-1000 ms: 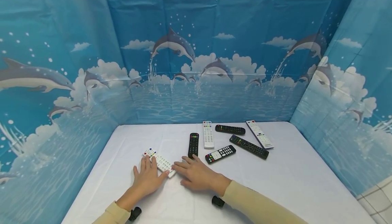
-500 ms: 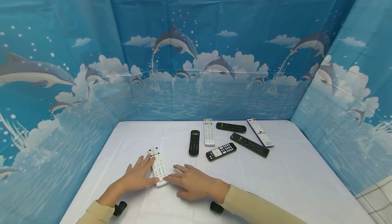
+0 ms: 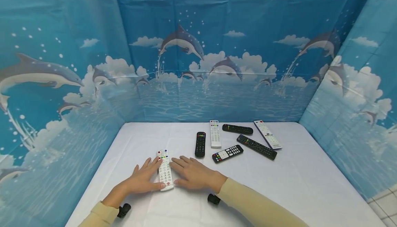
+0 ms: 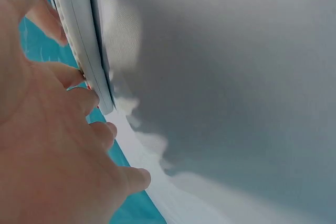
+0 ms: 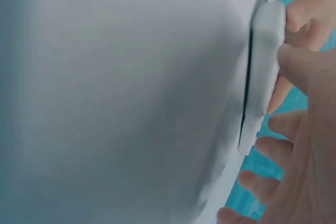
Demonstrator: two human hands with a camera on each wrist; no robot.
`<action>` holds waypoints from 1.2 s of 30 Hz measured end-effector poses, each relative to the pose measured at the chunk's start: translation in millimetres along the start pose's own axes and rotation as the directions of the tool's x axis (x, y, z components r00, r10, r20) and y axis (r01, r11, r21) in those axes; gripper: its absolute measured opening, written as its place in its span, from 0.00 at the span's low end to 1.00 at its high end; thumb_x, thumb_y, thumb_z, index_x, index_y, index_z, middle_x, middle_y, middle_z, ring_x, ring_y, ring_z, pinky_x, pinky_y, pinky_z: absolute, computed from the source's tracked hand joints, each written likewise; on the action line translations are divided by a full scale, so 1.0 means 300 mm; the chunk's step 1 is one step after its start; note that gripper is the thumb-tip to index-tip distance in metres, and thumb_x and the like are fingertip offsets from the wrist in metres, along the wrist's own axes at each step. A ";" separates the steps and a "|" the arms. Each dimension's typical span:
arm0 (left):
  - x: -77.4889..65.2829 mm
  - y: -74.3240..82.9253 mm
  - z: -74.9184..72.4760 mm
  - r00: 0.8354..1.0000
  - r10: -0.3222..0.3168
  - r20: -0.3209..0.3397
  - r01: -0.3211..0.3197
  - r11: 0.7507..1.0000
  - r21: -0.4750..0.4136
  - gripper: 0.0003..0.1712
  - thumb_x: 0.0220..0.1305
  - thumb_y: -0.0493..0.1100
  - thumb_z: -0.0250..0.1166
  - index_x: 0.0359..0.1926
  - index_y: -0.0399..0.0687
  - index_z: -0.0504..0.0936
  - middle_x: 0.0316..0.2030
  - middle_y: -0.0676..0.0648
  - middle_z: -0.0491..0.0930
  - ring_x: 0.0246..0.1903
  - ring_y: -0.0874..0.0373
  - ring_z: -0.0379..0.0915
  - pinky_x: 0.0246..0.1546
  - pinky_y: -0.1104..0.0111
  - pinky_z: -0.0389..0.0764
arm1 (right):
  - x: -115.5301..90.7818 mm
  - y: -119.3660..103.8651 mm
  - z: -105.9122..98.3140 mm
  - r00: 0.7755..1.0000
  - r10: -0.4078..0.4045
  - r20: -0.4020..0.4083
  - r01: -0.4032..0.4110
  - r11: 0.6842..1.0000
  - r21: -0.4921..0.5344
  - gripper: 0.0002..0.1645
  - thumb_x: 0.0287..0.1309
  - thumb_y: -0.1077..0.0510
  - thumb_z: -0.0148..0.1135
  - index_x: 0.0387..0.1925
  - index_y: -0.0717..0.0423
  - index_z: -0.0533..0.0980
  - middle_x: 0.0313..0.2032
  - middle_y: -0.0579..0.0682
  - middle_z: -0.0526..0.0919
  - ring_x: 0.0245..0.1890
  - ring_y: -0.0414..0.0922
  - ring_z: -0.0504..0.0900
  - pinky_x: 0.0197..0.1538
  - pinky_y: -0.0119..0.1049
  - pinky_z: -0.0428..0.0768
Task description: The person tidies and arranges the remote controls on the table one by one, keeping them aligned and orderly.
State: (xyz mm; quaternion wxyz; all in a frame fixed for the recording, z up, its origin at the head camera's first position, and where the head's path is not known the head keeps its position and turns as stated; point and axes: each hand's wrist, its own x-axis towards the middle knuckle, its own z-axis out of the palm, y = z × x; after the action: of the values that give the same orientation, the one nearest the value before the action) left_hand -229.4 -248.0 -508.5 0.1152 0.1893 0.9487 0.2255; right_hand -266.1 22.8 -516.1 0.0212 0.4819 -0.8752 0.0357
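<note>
A white remote control (image 3: 165, 173) with colored buttons lies near the front left of the table, pointing nearly straight away. My left hand (image 3: 141, 179) is along its left side, thumb at the near end and index finger by the far end, fingers extended. Beside its right edge is my right hand (image 3: 193, 173), fingers spread and fairly straight, thumb near the lower corner. In the left wrist view, fingertips of the left hand (image 4: 52, 135) meet the edge of the remote (image 4: 79, 30). From the right wrist, the right thumb (image 5: 296, 66) touches the remote's near end (image 5: 268, 40).
Farther back lie a black remote (image 3: 200, 144), another white remote (image 3: 215, 134), a short black one (image 3: 237, 129), a black-and-white one (image 3: 227, 153), a long black one (image 3: 256, 147) and a white one (image 3: 268, 134) at the right. A dolphin-print curtain (image 3: 198, 99) encloses the white tabletop (image 3: 279, 182).
The white remote has turned from a diagonal to nearly straight away from me. My left hand has shifted left and nearer; the right hand now lies along the remote's right side. The other remotes stay put.
</note>
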 end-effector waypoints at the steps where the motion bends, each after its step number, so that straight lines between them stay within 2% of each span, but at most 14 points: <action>1: 0.002 0.004 0.000 1.000 -0.004 0.006 0.004 1.000 0.004 0.60 0.59 0.74 0.64 0.80 0.49 0.51 0.80 0.44 0.43 0.77 0.35 0.31 0.62 0.26 0.33 | 0.007 0.002 0.008 1.000 0.008 0.012 -0.008 1.000 0.001 0.44 0.73 0.31 0.42 0.80 0.47 0.52 0.78 0.49 0.55 0.75 0.55 0.57 0.68 0.57 0.65; 6: 0.009 0.007 -0.011 0.999 0.018 0.028 -0.018 1.000 -0.014 0.62 0.57 0.73 0.66 0.80 0.48 0.50 0.79 0.44 0.43 0.76 0.34 0.30 0.63 0.26 0.37 | 0.028 -0.010 0.030 0.997 0.054 0.051 -0.054 0.999 -0.006 0.48 0.72 0.26 0.36 0.81 0.49 0.49 0.79 0.48 0.50 0.77 0.53 0.52 0.70 0.58 0.61; 11: 0.015 -0.012 -0.042 0.998 0.055 0.043 -0.053 0.997 -0.049 0.62 0.54 0.70 0.71 0.80 0.47 0.53 0.79 0.43 0.46 0.76 0.31 0.31 0.64 0.28 0.42 | 0.045 -0.044 0.027 0.992 0.109 0.059 -0.109 0.994 0.003 0.51 0.69 0.24 0.34 0.80 0.50 0.49 0.79 0.50 0.47 0.77 0.56 0.50 0.69 0.61 0.61; 19: 0.018 -0.058 -0.089 0.992 0.086 0.096 -0.086 0.996 -0.006 0.62 0.52 0.69 0.73 0.79 0.48 0.55 0.78 0.43 0.49 0.75 0.30 0.33 0.63 0.26 0.38 | 0.089 -0.101 0.029 0.978 0.191 0.081 -0.193 0.981 0.019 0.57 0.65 0.20 0.32 0.81 0.51 0.46 0.80 0.50 0.45 0.77 0.56 0.48 0.70 0.61 0.59; 25: -0.012 -0.093 -0.095 0.992 0.070 0.103 -0.070 0.998 -0.001 0.62 0.52 0.69 0.72 0.79 0.49 0.55 0.78 0.44 0.49 0.75 0.29 0.33 0.63 0.26 0.38 | 0.119 -0.148 0.039 0.973 0.209 0.094 -0.210 0.978 -0.001 0.58 0.63 0.18 0.30 0.81 0.51 0.46 0.80 0.50 0.44 0.77 0.55 0.48 0.70 0.62 0.59; 32: -0.062 -0.124 -0.103 0.993 0.077 0.089 -0.075 0.997 -0.035 0.60 0.56 0.68 0.70 0.79 0.47 0.54 0.78 0.40 0.48 0.74 0.27 0.32 0.61 0.24 0.39 | 0.159 -0.195 0.054 0.975 0.206 0.087 -0.206 0.978 -0.009 0.59 0.62 0.17 0.27 0.81 0.51 0.45 0.80 0.50 0.45 0.77 0.56 0.49 0.69 0.62 0.62; 36: -0.075 -0.135 -0.105 0.994 0.076 0.083 -0.072 0.996 -0.050 0.59 0.57 0.67 0.70 0.80 0.47 0.53 0.79 0.41 0.47 0.75 0.28 0.32 0.61 0.25 0.39 | 0.171 -0.208 0.058 0.972 0.216 0.091 -0.217 0.976 -0.006 0.60 0.62 0.17 0.27 0.81 0.50 0.44 0.80 0.50 0.44 0.77 0.56 0.48 0.68 0.61 0.62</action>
State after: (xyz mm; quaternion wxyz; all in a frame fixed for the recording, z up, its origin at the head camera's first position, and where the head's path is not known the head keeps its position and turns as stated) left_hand -231.2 -302.9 -497.3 0.1514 0.2309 0.9297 0.2438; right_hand -240.8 -54.9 -527.3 -0.0236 0.3849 -0.9225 0.0175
